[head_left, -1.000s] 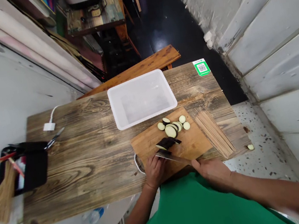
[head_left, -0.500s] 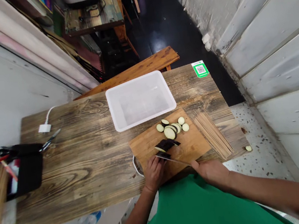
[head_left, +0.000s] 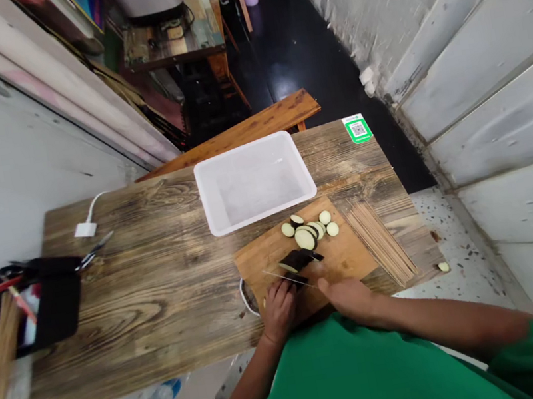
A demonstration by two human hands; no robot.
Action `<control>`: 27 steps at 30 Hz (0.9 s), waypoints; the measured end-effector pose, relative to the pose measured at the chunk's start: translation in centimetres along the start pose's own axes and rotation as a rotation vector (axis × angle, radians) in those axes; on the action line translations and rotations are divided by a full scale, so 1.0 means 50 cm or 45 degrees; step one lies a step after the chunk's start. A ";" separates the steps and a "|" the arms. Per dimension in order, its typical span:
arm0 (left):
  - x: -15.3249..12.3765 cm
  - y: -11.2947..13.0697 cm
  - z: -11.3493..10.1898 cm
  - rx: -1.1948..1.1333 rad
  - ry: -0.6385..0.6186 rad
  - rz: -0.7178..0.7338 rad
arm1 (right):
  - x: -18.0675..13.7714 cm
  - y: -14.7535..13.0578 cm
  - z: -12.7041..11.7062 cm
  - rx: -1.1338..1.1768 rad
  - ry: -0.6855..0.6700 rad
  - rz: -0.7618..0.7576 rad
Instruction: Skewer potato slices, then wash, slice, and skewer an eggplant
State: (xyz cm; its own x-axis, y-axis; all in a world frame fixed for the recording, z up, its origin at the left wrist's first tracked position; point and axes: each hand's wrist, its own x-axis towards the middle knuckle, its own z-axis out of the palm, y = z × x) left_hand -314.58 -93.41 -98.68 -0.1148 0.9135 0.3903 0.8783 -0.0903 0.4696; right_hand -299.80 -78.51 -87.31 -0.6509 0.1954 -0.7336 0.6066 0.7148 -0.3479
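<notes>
In the last half second, we see the right hand (head_left: 347, 298) shift leftward and take the knife (head_left: 309, 284) with it. The blade tip, which ended just beside the left fingers, now extends past them on the far side. We judge this to be one stroke of a slicing cut; the slices show no change of place.

Right fingers: closed around the knife handle, which they hide. Left hand (head_left: 279, 302): fingers narrow and bent, holding the eggplant (head_left: 296, 278) against the board.

We note materials in descending size:

- Surface (head_left: 146, 272): brown, streaked wood grain, under and around both hands.
- Box (head_left: 257, 184): whitish plastic, rectangular with rounded corners, well beyond the left fingers.
- Board (head_left: 259, 254): smooth, light wood, directly beneath the left fingers.
- Sticks (head_left: 382, 245): thin, straight, tan, laid side by side, right of the right fingers.
- Knife: thin, straight blade, spanning between the hands.
- Eggplant: dark skin, partly covered by the left fingers.
- Slices (head_left: 306, 239): round to oval, pale flesh, dark rims, beyond the fingers.
</notes>
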 end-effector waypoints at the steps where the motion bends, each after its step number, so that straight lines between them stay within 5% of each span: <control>1: 0.001 0.001 -0.001 -0.004 -0.002 0.003 | 0.006 -0.002 0.006 0.011 0.005 0.005; 10: 0.001 0.000 -0.023 0.050 -0.016 0.021 | 0.067 -0.011 -0.007 0.077 0.094 -0.025; 19: -0.021 -0.004 -0.016 -0.011 0.029 -0.149 | 0.007 -0.004 -0.030 -0.040 0.213 -0.090; 27: -0.021 -0.004 -0.008 0.030 0.094 -0.137 | -0.074 -0.018 -0.018 -0.216 0.148 -0.063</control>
State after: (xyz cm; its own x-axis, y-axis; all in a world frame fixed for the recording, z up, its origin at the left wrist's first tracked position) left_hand -314.84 -94.50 -98.88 -0.2418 0.8857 0.3963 0.8696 0.0166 0.4935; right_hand -298.35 -79.28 -83.73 -0.7324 0.2261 -0.6423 0.4934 0.8262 -0.2717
